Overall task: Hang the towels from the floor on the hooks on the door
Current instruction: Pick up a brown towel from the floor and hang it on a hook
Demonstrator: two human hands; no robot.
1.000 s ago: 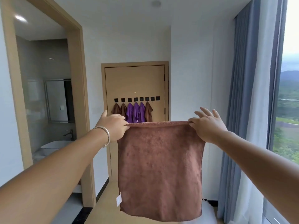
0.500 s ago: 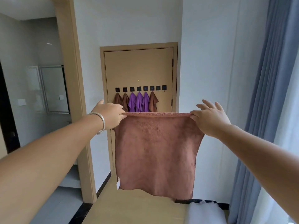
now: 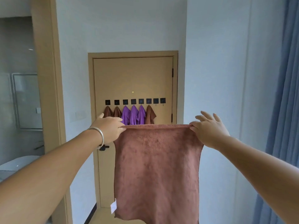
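- Our left hand (image 3: 108,129), a bangle (image 3: 98,137) on its wrist, pinches the top left corner of the brown towel (image 3: 157,172).
- Our right hand (image 3: 208,130) pinches the top right corner, its other fingers spread and lifted.
- The towel hangs flat between our hands, a white tag (image 3: 113,207) at its lower left edge.
- Beyond it stands the door (image 3: 134,75) with eight hooks (image 3: 135,101) in a row.
- Six hold towels: two brown, three purple (image 3: 133,114), one brown. The two rightmost are bare.
- A blue curtain (image 3: 282,110) hangs at right.

Brown towel (image 3: 157,172) stretched flat before door (image 3: 132,75); six towels hooked, two hooks bare.
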